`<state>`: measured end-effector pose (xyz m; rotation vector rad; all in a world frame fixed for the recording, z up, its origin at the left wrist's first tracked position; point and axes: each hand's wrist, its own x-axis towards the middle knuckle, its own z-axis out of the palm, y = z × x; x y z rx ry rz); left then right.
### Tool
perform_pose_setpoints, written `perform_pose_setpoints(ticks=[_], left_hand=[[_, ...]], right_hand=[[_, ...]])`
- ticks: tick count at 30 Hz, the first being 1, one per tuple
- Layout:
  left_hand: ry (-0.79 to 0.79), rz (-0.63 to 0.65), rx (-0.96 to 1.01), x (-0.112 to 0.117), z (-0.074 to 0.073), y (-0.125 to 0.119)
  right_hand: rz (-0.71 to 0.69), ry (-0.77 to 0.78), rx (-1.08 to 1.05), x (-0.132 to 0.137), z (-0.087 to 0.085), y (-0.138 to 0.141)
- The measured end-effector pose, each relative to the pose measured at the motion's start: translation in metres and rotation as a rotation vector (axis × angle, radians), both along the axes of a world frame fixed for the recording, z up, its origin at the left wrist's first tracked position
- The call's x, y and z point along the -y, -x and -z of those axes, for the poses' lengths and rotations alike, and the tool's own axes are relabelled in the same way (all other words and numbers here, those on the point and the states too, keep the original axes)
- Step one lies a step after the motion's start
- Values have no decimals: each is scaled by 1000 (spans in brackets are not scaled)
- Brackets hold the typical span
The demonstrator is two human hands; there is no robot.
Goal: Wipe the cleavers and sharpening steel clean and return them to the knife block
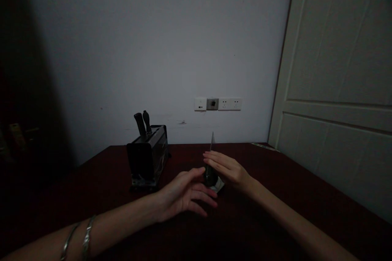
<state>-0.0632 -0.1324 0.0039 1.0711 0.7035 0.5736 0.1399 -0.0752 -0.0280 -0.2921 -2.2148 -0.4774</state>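
A dark, rounded object (210, 176) stands on the table between my hands, its kind too dim to make out. Above it rises a thin, pointed, blade-like piece (212, 140); whether the two are joined is hidden by my fingers. Something pale and flat (219, 185) shows at its base. My left hand (190, 191) is open, palm turned towards the object, thumb tip close to its left side and the other fingers spread in front. My right hand (225, 167) reaches over the object's upper right with fingers stretched out and close together. Its thumb is hidden, and contact is unclear.
A black knife block (147, 155) with two black handles (143, 123) sticking up stands left of my hands. The dark red table (186, 151) meets a wall with sockets (229, 104). A white panelled door (337, 73) borders the right side.
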Motion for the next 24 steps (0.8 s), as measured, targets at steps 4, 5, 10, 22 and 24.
perform_pose_setpoints(ticks=[4,5,10,22,24], left_hand=[[59,90,12,-6,8,-6],[77,105,15,-7,9,-7],[121,89,39,-8,13,-14],[-60,45,74,-6,19,-17],[-80,44,77,-7,22,-19]], right_hand=[[10,-5,30,4,1,-1],[10,-9,33,4,1,-1],[-10,-30,38,4,2,0],[30,17,91,7,6,-4],[64,38,84,8,5,-5]])
